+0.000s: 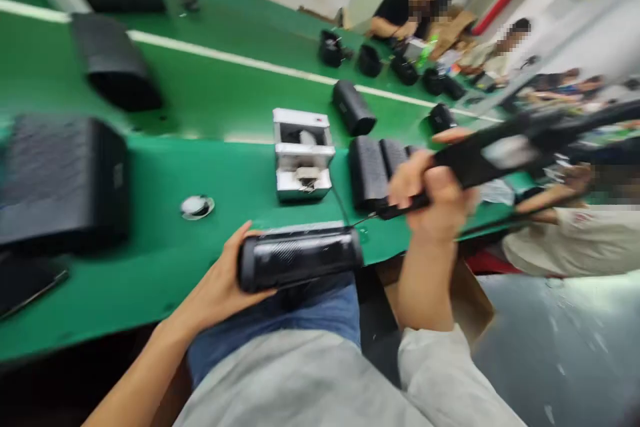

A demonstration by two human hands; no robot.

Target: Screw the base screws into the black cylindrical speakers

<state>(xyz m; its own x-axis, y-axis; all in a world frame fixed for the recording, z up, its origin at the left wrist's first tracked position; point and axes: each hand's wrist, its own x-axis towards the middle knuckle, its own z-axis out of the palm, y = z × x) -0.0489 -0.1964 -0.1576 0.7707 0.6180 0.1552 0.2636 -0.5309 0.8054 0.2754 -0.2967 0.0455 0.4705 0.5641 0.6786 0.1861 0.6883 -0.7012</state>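
Observation:
My left hand (220, 290) is wrapped round the left end of a black cylindrical speaker (303, 255), which lies sideways at the table's front edge, above my lap. My right hand (437, 197) is closed round a black electric screwdriver (473, 160), tilted with its thin bit pointing down and left. The bit's tip is at the upper right end of the speaker; blur hides whether it touches. Just beyond the speaker stands a white screw dispenser (303, 193) with a cable running from its right side.
Several black speaker housings (367, 173) stand right of the dispenser, others along the green table (240, 180). A large black box (60, 180) and a small round white item (197, 207) are at left. A person in a light shirt (575, 237) sits close on my right.

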